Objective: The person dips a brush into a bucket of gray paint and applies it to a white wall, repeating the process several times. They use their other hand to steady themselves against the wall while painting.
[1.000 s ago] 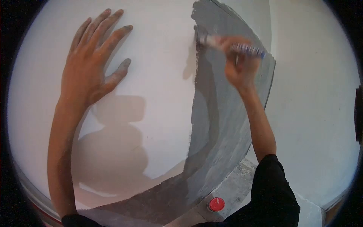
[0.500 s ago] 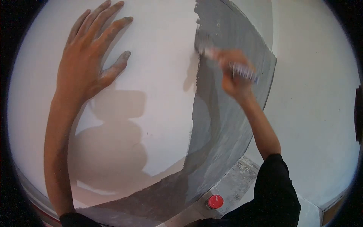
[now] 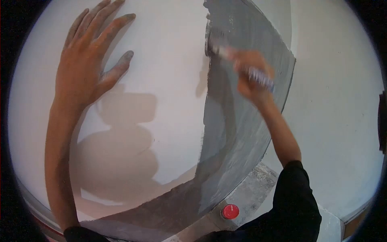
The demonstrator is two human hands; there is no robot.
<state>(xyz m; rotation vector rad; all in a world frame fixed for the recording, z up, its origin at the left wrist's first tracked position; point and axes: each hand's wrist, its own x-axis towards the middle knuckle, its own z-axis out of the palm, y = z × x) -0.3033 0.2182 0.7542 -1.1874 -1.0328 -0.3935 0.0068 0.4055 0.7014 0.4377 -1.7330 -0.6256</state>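
My right hand (image 3: 252, 76) is fisted around the brush (image 3: 219, 49), bristles at the left edge of the grey paint (image 3: 238, 129). My left hand (image 3: 82, 68) lies spread flat on the white wall (image 3: 169, 105). One wobble, I judge, smears grey past the line.

the left hand (image 3: 84, 64) lies flat on the wall (image 3: 169, 80), high on the left, well apart from the right hand (image 3: 252, 78), which grips a brush (image 3: 215, 44) with its tip touching the left edge of the painted band (image 3: 234, 133). a round cap (image 3: 230, 211) sits on the floor (image 3: 250, 193) below that band, at the wall's foot.
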